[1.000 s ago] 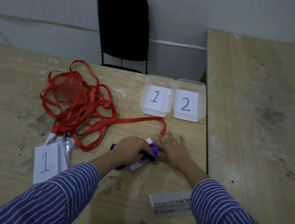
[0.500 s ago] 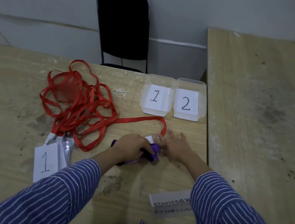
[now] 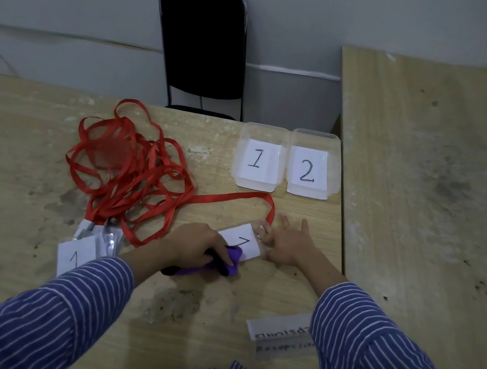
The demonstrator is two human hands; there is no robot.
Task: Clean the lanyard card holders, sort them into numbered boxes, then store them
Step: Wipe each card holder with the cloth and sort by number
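Observation:
A card holder (image 3: 240,242) with a handwritten number lies flat on the wooden table (image 3: 11,177), its red lanyard strap (image 3: 233,197) curving off to the left. My left hand (image 3: 193,246) grips a purple cloth (image 3: 230,262) pressed on the holder's near end. My right hand (image 3: 285,243) rests flat with spread fingers on the holder's far end. Two clear plastic boxes stand at the table's far edge, labelled 1 (image 3: 259,161) and 2 (image 3: 311,168). More card holders (image 3: 86,250), the top one marked 1, lie at the left under a tangle of red lanyards (image 3: 128,171).
A paper label with handwriting (image 3: 280,333) lies near my right sleeve. A second wooden table (image 3: 435,184) adjoins on the right. A black chair (image 3: 201,45) stands behind the table against a grey wall.
My left hand has drawn the purple cloth back toward me, uncovering the holder's number. My right hand stays pressed on the far end.

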